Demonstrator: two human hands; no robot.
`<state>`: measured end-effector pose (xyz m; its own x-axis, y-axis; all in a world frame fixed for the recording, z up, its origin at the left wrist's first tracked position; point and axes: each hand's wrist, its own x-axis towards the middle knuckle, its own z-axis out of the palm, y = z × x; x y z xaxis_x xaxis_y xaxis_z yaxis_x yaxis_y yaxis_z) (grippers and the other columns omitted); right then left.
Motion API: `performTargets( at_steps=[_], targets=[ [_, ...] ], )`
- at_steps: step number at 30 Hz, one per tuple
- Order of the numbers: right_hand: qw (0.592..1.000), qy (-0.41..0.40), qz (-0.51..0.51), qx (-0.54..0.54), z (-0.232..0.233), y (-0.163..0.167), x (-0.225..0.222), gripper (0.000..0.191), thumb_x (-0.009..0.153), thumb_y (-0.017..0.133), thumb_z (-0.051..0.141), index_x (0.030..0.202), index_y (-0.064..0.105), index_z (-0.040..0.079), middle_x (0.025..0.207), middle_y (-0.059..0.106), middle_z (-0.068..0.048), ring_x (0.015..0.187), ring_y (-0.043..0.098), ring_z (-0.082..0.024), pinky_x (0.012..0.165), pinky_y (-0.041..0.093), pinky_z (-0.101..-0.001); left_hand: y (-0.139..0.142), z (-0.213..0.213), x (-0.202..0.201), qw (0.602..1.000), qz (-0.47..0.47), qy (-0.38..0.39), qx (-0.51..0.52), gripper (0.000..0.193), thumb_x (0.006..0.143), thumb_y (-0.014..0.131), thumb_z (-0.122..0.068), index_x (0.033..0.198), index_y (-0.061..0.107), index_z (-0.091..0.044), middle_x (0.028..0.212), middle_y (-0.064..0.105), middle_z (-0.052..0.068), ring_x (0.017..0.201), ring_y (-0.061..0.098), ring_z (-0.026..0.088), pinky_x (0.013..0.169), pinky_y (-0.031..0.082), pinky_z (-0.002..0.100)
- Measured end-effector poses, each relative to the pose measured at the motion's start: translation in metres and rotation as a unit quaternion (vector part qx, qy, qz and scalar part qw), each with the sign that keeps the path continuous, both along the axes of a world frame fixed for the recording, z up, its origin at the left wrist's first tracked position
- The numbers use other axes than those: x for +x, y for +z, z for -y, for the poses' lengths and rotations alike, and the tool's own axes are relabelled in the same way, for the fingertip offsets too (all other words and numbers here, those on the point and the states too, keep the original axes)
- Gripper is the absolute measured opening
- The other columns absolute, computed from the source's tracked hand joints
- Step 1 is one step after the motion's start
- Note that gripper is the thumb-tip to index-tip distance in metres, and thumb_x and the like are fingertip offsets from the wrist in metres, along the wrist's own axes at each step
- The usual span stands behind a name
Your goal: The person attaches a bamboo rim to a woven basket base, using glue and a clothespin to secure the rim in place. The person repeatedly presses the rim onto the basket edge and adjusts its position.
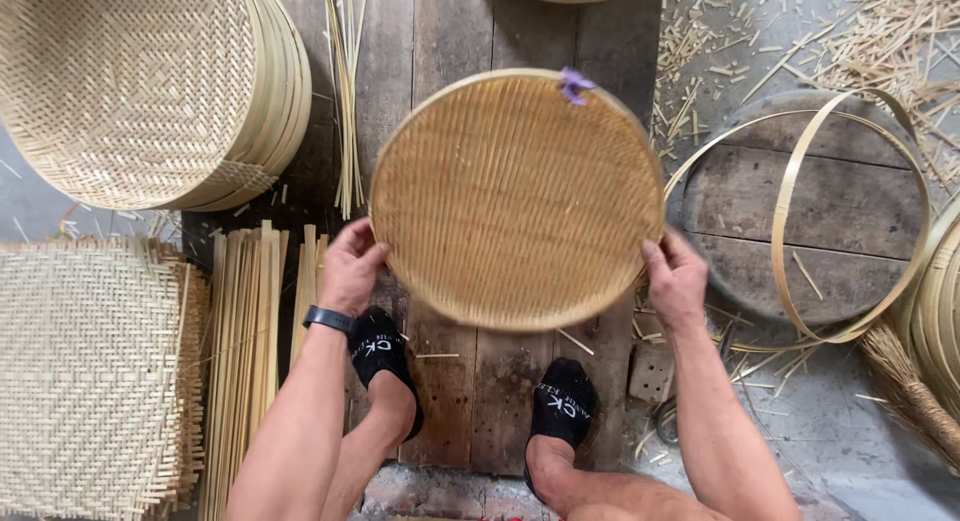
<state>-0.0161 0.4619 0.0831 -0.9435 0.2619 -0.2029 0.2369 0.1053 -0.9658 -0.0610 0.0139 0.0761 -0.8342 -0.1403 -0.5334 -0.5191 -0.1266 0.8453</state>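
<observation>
While both hands grip it, the round woven tray point(515, 196) sits tilted over the wood boards point(450, 41), near their middle, above the person's two black-socked feet point(383, 353). Left hand point(350, 269) is curled shut on the tray's lower-left rim, thumb over the edge; right hand point(677, 281) is clamped on the lower-right rim, fingers behind, so how far they wrap I can't tell. A black band point(329, 319) sits on the left wrist.

Step, as I judge it: checking or turning the rimmed tray, w/ the weave already bound into its hoop. Any next move needs an even 2-hand grip, since the rim is thin and springy.

Materials: tray is fine, tight bamboo weave, ribbed, w/ a smooth bent-strip rim and a small purple tie point(575, 83) at the top edge. Stack of similar trays point(150, 91) at the boards' top-left corner. Flat square herringbone mat point(90, 371) w/ raw ends by the left edge. Straight splints point(245, 351) beside it. Loose hoops point(800, 221) on a round wood block off the right edge; offcuts litter the floor.
</observation>
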Motion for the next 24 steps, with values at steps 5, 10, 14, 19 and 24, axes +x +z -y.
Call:
performTargets(
  at_steps=[5, 10, 14, 19, 24],
  targets=[
    [0.937, 0.046, -0.237, 0.251, 0.007, 0.098, -0.02, 0.102, 0.091, 0.078, 0.036, 0.167, 0.016, 0.008, 0.165, 0.036, -0.024, 0.155, 0.037, -0.033, 0.131, 0.034, -0.0481, 0.05, -0.002, -0.014, 0.973, -0.216, -0.079, -0.011, 0.035, 0.097, 0.067, 0.004, 0.13, 0.056, -0.002, 0.119, 0.069, 0.006, 0.109, 0.068, 0.014, 0.094, 0.058, 0.028],
    [0.865, 0.069, -0.397, 0.299, 0.011, 0.155, -0.05, 0.097, 0.096, 0.08, 0.044, 0.167, 0.022, 0.013, 0.167, 0.036, -0.018, 0.155, 0.034, -0.027, 0.132, 0.032, -0.0453, 0.091, -0.025, 0.002, 0.964, -0.234, -0.104, -0.065, 0.037, 0.095, 0.069, 0.003, 0.13, 0.057, -0.003, 0.119, 0.068, 0.008, 0.109, 0.068, 0.014, 0.094, 0.057, 0.028],
    [0.887, 0.048, -0.378, 0.259, 0.021, 0.159, -0.042, 0.062, 0.101, 0.078, 0.039, 0.15, 0.051, 0.013, 0.145, 0.065, -0.014, 0.134, 0.064, -0.026, 0.113, 0.052, -0.0436, 0.155, -0.045, 0.009, 0.938, -0.257, -0.187, -0.137, 0.047, 0.091, 0.077, -0.006, 0.131, 0.053, -0.002, 0.128, 0.065, 0.012, 0.117, 0.065, 0.019, 0.1, 0.056, 0.031],
    [0.794, 0.115, -0.498, 0.327, 0.036, 0.167, -0.018, 0.062, 0.101, 0.068, 0.042, 0.152, 0.047, 0.013, 0.146, 0.059, -0.017, 0.139, 0.058, -0.031, 0.122, 0.047, -0.0507, 0.237, -0.1, 0.024, 0.786, -0.434, -0.313, -0.311, 0.068, 0.096, 0.068, -0.044, 0.149, 0.049, -0.005, 0.143, 0.057, 0.022, 0.126, 0.062, 0.031, 0.093, 0.063, 0.038],
    [0.792, 0.144, -0.513, 0.297, 0.043, 0.193, -0.002, 0.058, 0.101, 0.063, 0.045, 0.146, 0.053, 0.009, 0.141, 0.063, -0.016, 0.136, 0.06, -0.032, 0.118, 0.049, -0.0535, 0.274, -0.134, 0.029, 0.713, -0.5, -0.316, -0.376, 0.046, 0.102, 0.064, -0.04, 0.134, 0.068, -0.008, 0.123, 0.074, 0.016, 0.112, 0.074, 0.03, 0.094, 0.06, 0.037]
  ],
)
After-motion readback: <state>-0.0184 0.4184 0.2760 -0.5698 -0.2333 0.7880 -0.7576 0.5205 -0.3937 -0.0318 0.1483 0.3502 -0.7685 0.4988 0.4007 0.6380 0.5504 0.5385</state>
